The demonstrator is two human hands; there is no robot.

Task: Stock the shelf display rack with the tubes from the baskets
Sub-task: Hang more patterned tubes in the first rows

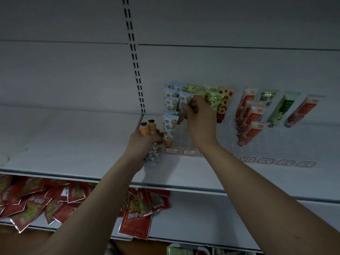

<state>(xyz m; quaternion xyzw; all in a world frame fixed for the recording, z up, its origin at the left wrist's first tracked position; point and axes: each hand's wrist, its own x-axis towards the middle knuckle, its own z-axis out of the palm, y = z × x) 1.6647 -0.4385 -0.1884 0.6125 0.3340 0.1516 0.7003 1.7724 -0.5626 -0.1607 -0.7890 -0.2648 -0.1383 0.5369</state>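
The right grip [195,111] pinches an orange tube [184,100] at the rack [185,137], while the left grip [145,142] clasps two spare tubes [148,128] just left.

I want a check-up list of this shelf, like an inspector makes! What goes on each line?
Surface: white shelf, bare on the left.
Job's things: clear display rack holding orange-print tubes, green-print tubes and red-label tubes.
Clutter: red packets heaped on the shelf below.
Hands: left hand grips two orange-capped tubes; right hand pinches a tube at the rack.
Cables: nothing seen.
Surroundings: white back panel with slotted upright.
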